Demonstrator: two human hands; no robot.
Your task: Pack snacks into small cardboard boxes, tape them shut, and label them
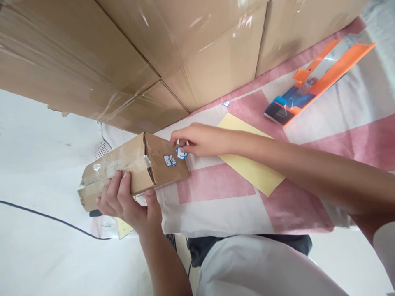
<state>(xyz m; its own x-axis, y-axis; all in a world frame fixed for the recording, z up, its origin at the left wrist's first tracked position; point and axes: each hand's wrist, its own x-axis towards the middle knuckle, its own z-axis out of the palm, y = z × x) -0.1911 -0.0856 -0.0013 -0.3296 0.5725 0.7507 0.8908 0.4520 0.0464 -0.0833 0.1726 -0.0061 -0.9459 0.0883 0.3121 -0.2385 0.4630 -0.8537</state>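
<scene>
A small cardboard box [168, 142] sealed with clear tape lies at an angle on the pink and white cloth. My left hand [128, 203] grips its near side, with fingers on the taped top and the thumb by the lower edge. On the end face, two small blue-edged stickers [169, 160] sit side by side. Beside them, my right hand [197, 139] pinches another blue-and-white sticker [181, 153] against the face; whether it is fully stuck down I cannot tell. Under my right forearm lies a yellow sheet [259, 174], partly hidden.
Large taped cardboard boxes [212, 53] line the back of the cloth [216, 185]. An orange and blue tape dispenser [317, 82] lies at the far right. A loose sticker [226, 103] rests near the boxes. A black cable [55, 218] runs across at left.
</scene>
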